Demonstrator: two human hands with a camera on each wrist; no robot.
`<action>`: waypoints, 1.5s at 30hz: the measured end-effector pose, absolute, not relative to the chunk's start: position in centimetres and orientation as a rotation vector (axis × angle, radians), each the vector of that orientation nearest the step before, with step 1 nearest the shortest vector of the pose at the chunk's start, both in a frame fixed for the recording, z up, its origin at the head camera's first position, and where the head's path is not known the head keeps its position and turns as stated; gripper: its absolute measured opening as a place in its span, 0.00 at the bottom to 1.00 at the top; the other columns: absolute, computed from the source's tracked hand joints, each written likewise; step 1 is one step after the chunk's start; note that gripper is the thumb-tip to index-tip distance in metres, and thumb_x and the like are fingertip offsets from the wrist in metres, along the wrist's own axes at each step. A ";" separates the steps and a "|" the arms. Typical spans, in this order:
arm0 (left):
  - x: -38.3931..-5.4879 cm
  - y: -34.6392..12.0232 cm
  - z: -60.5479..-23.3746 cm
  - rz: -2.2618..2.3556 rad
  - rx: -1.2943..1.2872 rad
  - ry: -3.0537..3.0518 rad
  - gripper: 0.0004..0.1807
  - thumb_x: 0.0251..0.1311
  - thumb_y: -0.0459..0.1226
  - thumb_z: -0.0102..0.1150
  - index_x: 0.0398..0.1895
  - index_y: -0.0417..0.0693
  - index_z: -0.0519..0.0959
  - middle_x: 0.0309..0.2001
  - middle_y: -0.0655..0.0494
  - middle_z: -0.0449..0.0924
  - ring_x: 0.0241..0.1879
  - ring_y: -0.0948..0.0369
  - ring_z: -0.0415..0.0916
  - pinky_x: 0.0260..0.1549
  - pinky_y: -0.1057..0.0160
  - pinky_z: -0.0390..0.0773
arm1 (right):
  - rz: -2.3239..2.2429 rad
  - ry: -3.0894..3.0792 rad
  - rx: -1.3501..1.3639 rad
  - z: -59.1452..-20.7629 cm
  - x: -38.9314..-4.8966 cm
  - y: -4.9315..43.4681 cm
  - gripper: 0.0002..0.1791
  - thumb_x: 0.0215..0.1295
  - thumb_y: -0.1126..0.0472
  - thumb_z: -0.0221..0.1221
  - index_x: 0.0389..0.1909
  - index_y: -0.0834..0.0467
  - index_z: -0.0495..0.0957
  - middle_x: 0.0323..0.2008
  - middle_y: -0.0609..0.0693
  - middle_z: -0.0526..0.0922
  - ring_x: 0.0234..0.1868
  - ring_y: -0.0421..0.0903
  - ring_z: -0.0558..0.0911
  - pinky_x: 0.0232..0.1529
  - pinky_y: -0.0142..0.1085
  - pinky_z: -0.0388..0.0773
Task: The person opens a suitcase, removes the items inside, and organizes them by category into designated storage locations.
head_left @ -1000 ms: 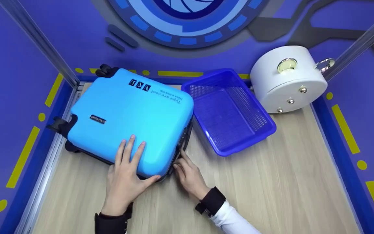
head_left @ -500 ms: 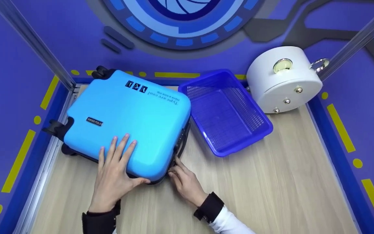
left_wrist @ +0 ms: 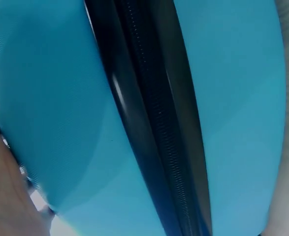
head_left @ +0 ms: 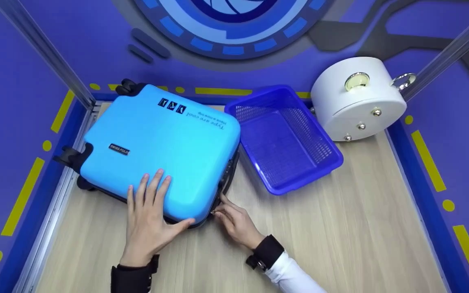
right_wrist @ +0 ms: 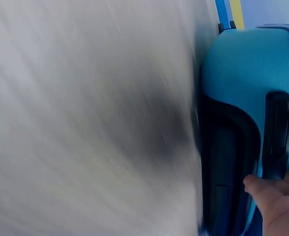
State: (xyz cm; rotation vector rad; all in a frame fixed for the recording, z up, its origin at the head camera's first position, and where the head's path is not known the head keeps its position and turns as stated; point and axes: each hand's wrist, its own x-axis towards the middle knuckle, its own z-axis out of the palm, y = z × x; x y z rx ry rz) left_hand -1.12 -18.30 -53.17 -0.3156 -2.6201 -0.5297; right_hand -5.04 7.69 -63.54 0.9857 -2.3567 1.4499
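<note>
A bright blue hard-shell suitcase [head_left: 165,142] lies flat at the left, wheels toward the left wall. My left hand [head_left: 149,221] rests on its near side, fingers spread over the shell and thumb along the lower edge. My right hand [head_left: 240,226] is at the suitcase's right end, near the front corner, pinching a small shiny zipper pull [head_left: 213,211]. In the left wrist view, a dark zipper [left_wrist: 159,113] runs between the two blue halves. The right wrist view shows my right fingers beside the black carry handle [right_wrist: 278,128].
Right of the suitcase stands a blue plastic basket [head_left: 277,189] with mesh sides. Behind it, in the back right corner, is a white round case [head_left: 336,97] with gold studs and a ring handle. Blue walls [head_left: 218,69] enclose the wood-look surface [head_left: 340,228] at the back and sides.
My right hand has slid a little along the suitcase's end toward the near corner, and the shiny pull now shows at its fingertips. The left hand's fingers have spread wider on the shell.
</note>
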 end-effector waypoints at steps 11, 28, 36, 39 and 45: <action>-1.1 -16.3 -54.2 -0.526 -0.218 -2.627 0.64 0.52 0.78 0.55 0.83 0.46 0.54 0.82 0.45 0.50 0.81 0.41 0.43 0.76 0.33 0.35 | 1.606 -2.444 0.982 -63.3 -8.2 9.0 0.04 0.74 0.67 0.59 0.41 0.64 0.81 0.66 0.72 0.73 0.66 0.65 0.77 0.67 0.48 0.73; -3.7 -12.6 -54.1 -0.549 -0.129 -2.660 0.64 0.50 0.68 0.70 0.83 0.45 0.53 0.82 0.41 0.45 0.79 0.38 0.40 0.69 0.28 0.39 | 1.083 -2.366 0.861 -62.2 -9.5 10.5 0.03 0.69 0.70 0.63 0.39 0.61 0.81 0.35 0.50 0.86 0.37 0.46 0.87 0.40 0.36 0.84; -4.7 -16.4 -52.2 -0.473 -0.258 -2.683 0.60 0.41 0.65 0.80 0.78 0.55 0.66 0.81 0.49 0.56 0.71 0.42 0.55 0.58 0.33 0.55 | 1.156 -2.339 0.920 -62.4 -8.1 10.1 0.04 0.67 0.71 0.65 0.39 0.61 0.82 0.34 0.50 0.89 0.34 0.44 0.88 0.36 0.36 0.84; -5.3 -17.3 -52.1 -0.456 -0.259 -2.653 0.63 0.34 0.68 0.81 0.78 0.56 0.67 0.79 0.50 0.60 0.73 0.41 0.56 0.62 0.30 0.55 | 1.158 -2.345 0.931 -62.4 -7.4 9.9 0.05 0.67 0.71 0.65 0.40 0.60 0.83 0.35 0.49 0.89 0.33 0.43 0.88 0.35 0.35 0.84; -5.9 -17.7 -52.8 -0.414 -0.282 -2.575 0.68 0.31 0.75 0.75 0.78 0.53 0.67 0.79 0.50 0.62 0.78 0.38 0.53 0.71 0.28 0.50 | 1.139 -2.366 0.901 -62.4 -6.4 9.5 0.05 0.67 0.69 0.65 0.41 0.58 0.83 0.35 0.47 0.90 0.32 0.39 0.87 0.33 0.33 0.84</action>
